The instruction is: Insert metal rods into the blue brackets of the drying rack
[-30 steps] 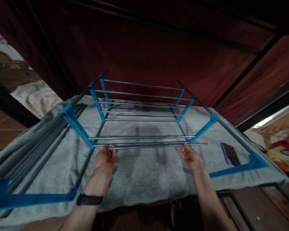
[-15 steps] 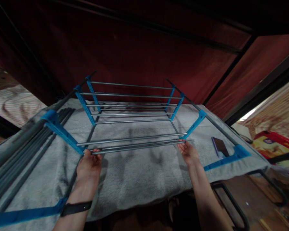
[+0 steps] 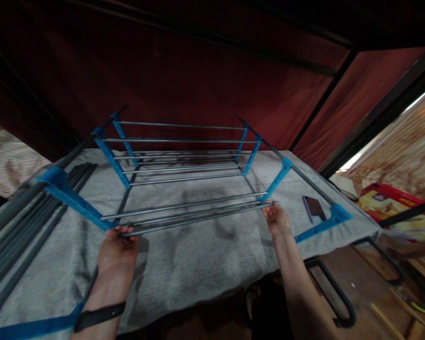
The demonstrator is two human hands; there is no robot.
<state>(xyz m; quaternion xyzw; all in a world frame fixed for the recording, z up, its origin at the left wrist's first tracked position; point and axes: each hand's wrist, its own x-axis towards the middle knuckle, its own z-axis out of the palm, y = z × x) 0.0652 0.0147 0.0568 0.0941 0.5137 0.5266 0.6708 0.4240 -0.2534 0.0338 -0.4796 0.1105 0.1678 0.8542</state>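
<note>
A rack of blue plastic brackets (image 3: 76, 200) and grey metal tubes lies on a grey cloth (image 3: 198, 264), with several thin rods spanning its two sides. My left hand (image 3: 117, 252) is closed around the left end of a loose metal rod (image 3: 198, 218), close to the lower end of the left bracket. My right hand (image 3: 276, 218) pinches the same rod near its right end, just below the right blue bracket (image 3: 278, 179). The held rod runs in front of the nearest crossing rods, slightly apart from them at the left. Its left tip is partly hidden by my fingers.
Several loose grey tubes (image 3: 24, 231) lie along the left side. A phone (image 3: 314, 210) rests on the cloth at the right, near another blue bracket (image 3: 326, 224). Beyond the cloth are a red box (image 3: 393, 208) and a dark metal stool frame (image 3: 335, 288). Red fabric (image 3: 184, 71) hangs behind.
The view has turned a little to the right, so everything sits further left. The held rod's left end has come slightly towards me, widening its gap from the rod behind. Both hands keep their hold.
</note>
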